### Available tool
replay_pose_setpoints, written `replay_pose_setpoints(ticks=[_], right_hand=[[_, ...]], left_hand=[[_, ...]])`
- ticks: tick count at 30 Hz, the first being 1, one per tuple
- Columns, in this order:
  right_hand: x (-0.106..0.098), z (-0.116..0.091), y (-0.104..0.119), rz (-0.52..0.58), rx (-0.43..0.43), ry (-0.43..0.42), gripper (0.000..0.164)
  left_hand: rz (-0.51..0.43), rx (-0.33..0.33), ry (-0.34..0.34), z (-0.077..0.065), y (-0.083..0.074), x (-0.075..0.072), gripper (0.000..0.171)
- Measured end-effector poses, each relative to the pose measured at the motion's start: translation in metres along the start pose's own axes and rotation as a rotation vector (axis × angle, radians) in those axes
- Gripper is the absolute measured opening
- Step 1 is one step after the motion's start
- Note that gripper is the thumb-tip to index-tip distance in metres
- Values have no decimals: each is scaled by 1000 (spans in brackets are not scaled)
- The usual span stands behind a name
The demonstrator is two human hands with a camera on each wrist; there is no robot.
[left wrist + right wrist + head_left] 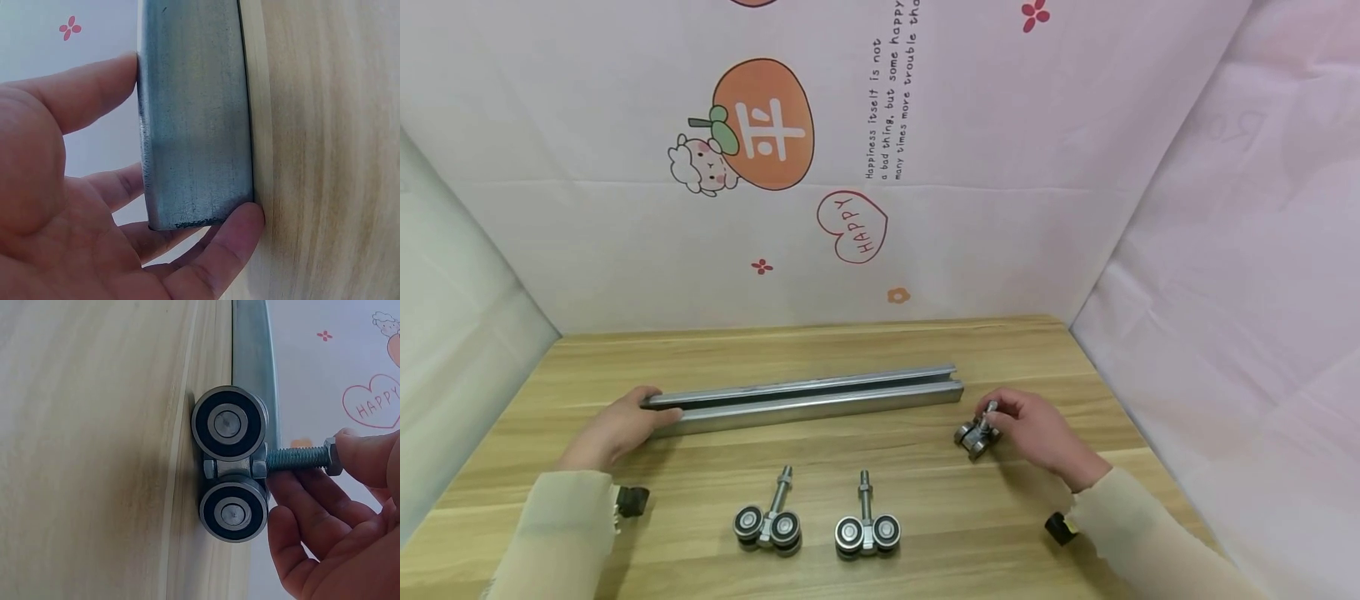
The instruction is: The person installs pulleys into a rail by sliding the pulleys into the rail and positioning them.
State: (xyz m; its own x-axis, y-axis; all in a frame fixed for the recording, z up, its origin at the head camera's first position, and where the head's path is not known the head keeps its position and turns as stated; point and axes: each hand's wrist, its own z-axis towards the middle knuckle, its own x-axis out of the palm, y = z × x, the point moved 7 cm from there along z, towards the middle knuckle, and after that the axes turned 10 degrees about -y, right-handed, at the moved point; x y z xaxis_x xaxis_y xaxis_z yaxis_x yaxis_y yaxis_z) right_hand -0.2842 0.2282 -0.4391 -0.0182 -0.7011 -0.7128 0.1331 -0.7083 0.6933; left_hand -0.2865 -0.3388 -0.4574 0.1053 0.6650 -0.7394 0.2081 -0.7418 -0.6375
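A steel C-channel rail [827, 408] lies across the table with its slot facing up. My left hand [617, 429] grips the rail's left end; in the left wrist view, fingers wrap around the cut end of the metal rail [194, 125]. Just off the rail's right end, my right hand [1036, 429] holds a roller trolley [974, 439] by its bolt. In the right wrist view, thumb and fingers pinch the threaded bolt [297, 458] near its nut, and two of the trolley's wheels [232, 514] face the camera.
Two more roller trolleys stand nearer me, one left [767, 529] and one right [868, 533], their bolts pointing away from me. A printed white cloth [970, 233] rises behind the wooden table [700, 500], with white cloth on both sides.
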Motion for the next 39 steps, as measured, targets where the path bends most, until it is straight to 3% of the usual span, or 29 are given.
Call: replay_pose_setpoints(ticks=[15,39], right_hand=[[-17,13,-20,-26,-44,-69,17],[-43,34,-54,-29,10,-170,27]], left_hand=[[1,-9,-6,2,0,0,94],[-19,-6,0,1,0,0,92]])
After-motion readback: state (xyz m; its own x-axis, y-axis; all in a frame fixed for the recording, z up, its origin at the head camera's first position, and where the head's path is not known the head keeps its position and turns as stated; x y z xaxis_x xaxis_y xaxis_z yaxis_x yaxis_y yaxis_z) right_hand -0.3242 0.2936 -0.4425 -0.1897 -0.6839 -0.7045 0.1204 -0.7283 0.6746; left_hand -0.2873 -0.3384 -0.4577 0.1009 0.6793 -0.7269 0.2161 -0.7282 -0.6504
